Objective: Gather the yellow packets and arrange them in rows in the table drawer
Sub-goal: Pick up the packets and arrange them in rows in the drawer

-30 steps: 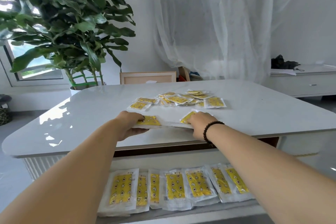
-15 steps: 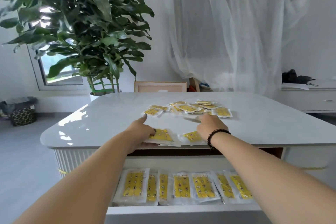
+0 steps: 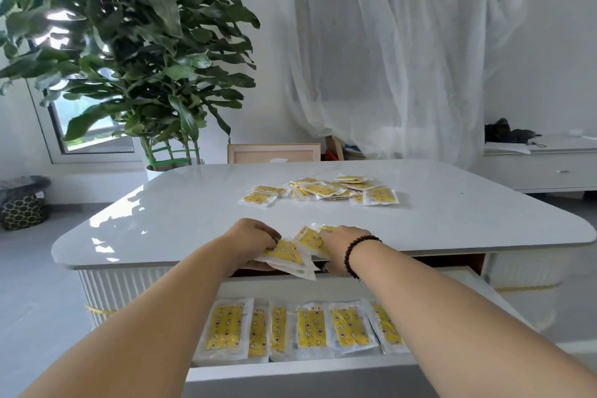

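I've got both hands at the table [image 3: 452, 223] front edge. Left hand [image 3: 255, 241] grips a small stack of packets [image 3: 286, 252], fingers curled over top, thumb under. Right hand [image 3: 342, 241] is closed on more of the same stack, w/ a black bead bracelet [image 3: 357, 250] on the wrist. Loose pile [image 3: 323, 191] sits further back, well apart. Open drawer [image 3: 290, 368] below holds a row [image 3: 300, 326]; my forearms cover its ends. Plant [image 3: 129, 52] back left, curtain [image 3: 387, 58] behind.
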`<state>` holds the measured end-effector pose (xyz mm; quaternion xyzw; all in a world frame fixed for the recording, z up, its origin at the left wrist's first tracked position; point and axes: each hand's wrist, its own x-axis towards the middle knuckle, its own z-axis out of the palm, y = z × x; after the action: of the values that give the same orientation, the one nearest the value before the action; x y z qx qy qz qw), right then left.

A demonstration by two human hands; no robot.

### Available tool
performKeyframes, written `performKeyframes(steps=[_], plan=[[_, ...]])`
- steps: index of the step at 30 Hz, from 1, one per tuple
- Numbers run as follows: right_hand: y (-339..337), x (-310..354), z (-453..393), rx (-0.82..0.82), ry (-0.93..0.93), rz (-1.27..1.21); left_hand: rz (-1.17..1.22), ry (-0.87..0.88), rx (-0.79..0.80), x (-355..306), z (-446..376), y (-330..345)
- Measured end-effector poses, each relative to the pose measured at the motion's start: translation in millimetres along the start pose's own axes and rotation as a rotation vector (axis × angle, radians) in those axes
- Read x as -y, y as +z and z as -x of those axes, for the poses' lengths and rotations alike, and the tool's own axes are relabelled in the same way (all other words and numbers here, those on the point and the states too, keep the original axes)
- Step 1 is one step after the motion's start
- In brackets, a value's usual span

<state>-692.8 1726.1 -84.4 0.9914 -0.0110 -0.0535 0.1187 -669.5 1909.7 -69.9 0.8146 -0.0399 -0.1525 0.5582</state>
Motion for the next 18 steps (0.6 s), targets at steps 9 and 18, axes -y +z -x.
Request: performKeyframes(steps=[9,18], plan=[[1.5,14.3,-1.7,-0.17,-0.147,0.292,-0.155,0.041,-0.011,0.7,5.6,-18.9],[-0.1,-5.0,2.9,-0.341,-0.096,-0.034,-0.251,0.056,-0.015,15.3,12.4,-41.3]])
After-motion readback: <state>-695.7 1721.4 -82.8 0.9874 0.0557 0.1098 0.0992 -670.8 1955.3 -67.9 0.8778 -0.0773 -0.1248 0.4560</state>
